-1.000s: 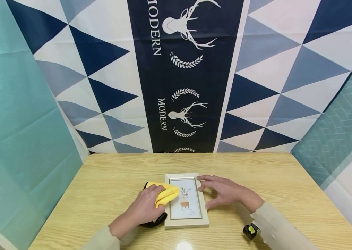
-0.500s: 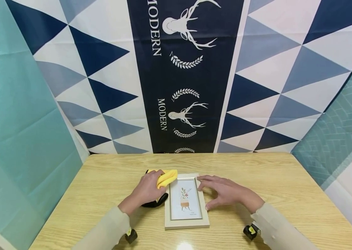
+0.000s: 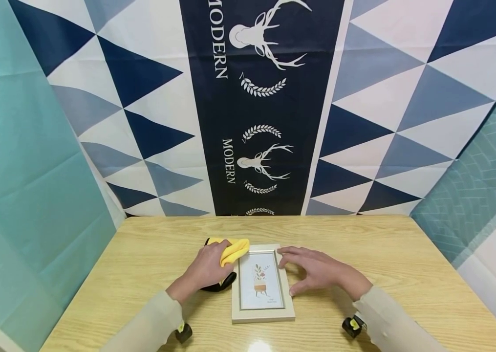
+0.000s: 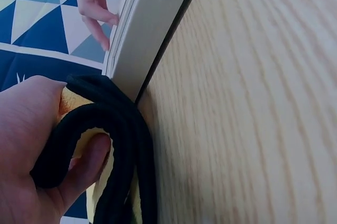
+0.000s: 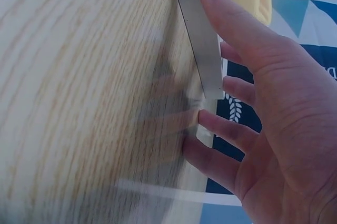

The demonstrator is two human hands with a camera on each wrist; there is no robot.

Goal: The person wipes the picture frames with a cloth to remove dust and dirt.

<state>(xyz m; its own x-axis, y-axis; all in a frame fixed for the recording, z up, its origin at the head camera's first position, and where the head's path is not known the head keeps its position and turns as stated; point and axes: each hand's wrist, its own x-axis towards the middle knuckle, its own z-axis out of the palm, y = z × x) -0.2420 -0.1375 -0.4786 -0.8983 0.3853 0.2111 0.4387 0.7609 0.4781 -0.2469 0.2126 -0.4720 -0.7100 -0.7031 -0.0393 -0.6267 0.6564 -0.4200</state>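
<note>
On the table lies a picture frame (image 3: pixel 263 316) with a pale border and a potted-plant print (image 3: pixel 260 286). My left hand (image 3: pixel 204 266) grips a folded yellow cloth (image 3: pixel 235 252) with black trim, over the frame's upper left corner. The left wrist view shows the cloth (image 4: pixel 118 129) curled around between thumb and fingers, right by the frame's side (image 4: pixel 152 24). My right hand (image 3: pixel 318 271) rests along the frame's right edge with its fingers spread. In the right wrist view the thumb touches the frame's side (image 5: pixel 197 29), and the fingers are slightly bent.
The wood-grain table (image 3: pixel 160 244) meets a patterned wall hanging (image 3: pixel 269 122) at its back edge. Teal sheets (image 3: pixel 41 171) hang at the left, and another patterned sheet lies at the right. Small black wrist devices (image 3: pixel 352 326) sit under both sleeves.
My left hand has carried the yellow cloth away from me along the frame's left side, up to its upper corner. During the last half second it barely moves. The right hand stays in place.
</note>
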